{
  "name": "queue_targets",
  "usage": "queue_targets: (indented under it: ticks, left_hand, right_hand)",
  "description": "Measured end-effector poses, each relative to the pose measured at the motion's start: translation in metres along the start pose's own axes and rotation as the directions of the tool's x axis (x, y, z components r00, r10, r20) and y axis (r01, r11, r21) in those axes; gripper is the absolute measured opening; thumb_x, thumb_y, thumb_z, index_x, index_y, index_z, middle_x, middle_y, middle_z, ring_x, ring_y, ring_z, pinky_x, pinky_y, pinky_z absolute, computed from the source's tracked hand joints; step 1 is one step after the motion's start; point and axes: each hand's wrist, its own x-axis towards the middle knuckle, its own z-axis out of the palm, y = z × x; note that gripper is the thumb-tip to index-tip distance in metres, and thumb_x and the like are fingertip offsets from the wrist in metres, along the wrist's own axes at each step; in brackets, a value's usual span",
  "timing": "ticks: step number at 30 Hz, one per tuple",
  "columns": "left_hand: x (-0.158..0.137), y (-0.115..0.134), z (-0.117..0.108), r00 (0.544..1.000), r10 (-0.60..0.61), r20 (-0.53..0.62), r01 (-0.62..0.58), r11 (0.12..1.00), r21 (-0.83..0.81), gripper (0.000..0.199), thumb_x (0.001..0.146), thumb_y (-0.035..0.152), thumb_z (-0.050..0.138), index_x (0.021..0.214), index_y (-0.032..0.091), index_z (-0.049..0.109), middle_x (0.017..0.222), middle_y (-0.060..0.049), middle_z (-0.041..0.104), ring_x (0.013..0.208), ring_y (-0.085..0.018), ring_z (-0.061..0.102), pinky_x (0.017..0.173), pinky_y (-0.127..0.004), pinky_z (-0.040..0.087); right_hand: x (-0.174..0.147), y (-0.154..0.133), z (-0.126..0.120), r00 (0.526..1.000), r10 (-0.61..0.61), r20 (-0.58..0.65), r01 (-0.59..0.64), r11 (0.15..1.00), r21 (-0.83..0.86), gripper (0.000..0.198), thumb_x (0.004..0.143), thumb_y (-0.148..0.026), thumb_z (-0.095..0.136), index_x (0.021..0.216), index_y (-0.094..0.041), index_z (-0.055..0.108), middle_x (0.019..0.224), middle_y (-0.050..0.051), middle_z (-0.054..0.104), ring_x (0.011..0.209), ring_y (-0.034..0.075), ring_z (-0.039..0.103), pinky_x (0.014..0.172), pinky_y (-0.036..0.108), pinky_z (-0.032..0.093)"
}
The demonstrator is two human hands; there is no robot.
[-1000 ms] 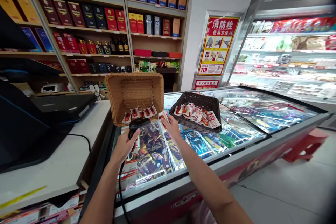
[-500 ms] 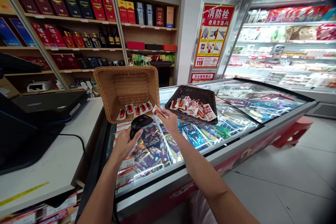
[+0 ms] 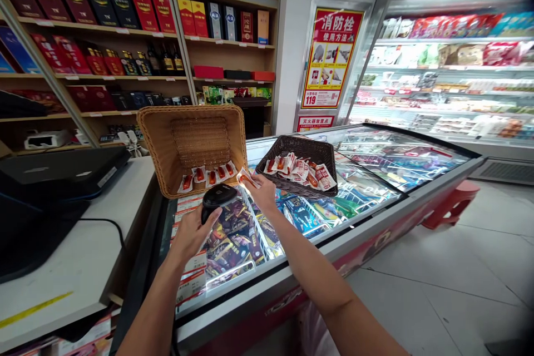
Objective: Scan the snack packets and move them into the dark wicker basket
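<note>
My left hand (image 3: 189,233) grips a black barcode scanner (image 3: 217,198) over the glass lid of a chest freezer (image 3: 375,200). My right hand (image 3: 263,192) pinches a small white-and-red snack packet (image 3: 246,179) at the front right corner of a tan wicker basket (image 3: 167,144). That basket is tipped toward me and holds a row of several similar packets (image 3: 206,175). A dark woven basket (image 3: 306,147) to the right is filled with several more packets.
A white counter (image 3: 83,256) with a dark register unit (image 3: 50,178) lies at left. Shelves of boxed liquor (image 3: 125,22) stand behind. An open refrigerated case (image 3: 450,78) is at right, a red stool (image 3: 448,208) on the tiled floor.
My right hand has carried the packet left, from near the dark basket to the tan basket's edge. The view has shifted slightly; my left hand still holds the scanner.
</note>
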Motion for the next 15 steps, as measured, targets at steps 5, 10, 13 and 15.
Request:
queue_targets:
  ticks: [5,10,13,15]
  left_hand:
    - [0.003,-0.006,0.002,1.000,-0.008,-0.024,0.008,1.000,0.018,0.051,0.084,0.075,0.037,0.074,0.026,0.046,0.049,-0.001,0.056,0.053,-0.024,0.056,0.058,-0.033,0.037]
    - [0.003,-0.008,0.000,0.995,-0.061,-0.081,0.054,0.995,-0.084,0.051,0.084,0.074,0.041,0.073,0.025,0.048,0.047,0.000,0.056,0.049,-0.022,0.058,0.056,-0.032,0.040]
    - [0.001,-0.011,-0.006,0.961,-0.166,-0.220,0.119,0.970,-0.210,0.050,0.086,0.071,0.046,0.069,0.024,0.048,0.047,0.000,0.057,0.047,-0.020,0.058,0.054,-0.030,0.043]
    - [0.001,-0.017,-0.011,0.893,-0.277,-0.355,0.170,0.937,-0.304,0.050,0.087,0.070,0.047,0.070,0.023,0.050,0.047,0.000,0.057,0.046,-0.020,0.058,0.051,-0.030,0.044]
  right_hand:
    - [0.007,0.002,-0.007,0.992,0.021,-0.122,-0.028,0.998,-0.063,0.037,0.081,-0.041,0.071,0.112,-0.021,0.067,0.095,0.004,0.077,0.091,0.022,0.071,0.088,0.032,0.051]
    - [0.043,-0.005,-0.014,0.906,-0.238,-0.349,0.143,0.950,-0.276,0.038,0.092,-0.026,0.051,0.128,-0.015,0.055,0.121,0.015,0.065,0.110,0.024,0.062,0.095,0.036,0.048]
    - [0.065,-0.012,-0.016,0.894,-0.318,-0.315,0.139,0.866,-0.480,0.039,0.093,-0.021,0.048,0.130,-0.010,0.053,0.125,0.020,0.059,0.114,0.028,0.057,0.096,0.040,0.045]
    - [0.070,-0.018,-0.013,0.905,-0.343,-0.250,0.125,0.779,-0.615,0.036,0.093,-0.021,0.050,0.126,-0.009,0.057,0.119,0.020,0.061,0.111,0.030,0.055,0.095,0.044,0.043]
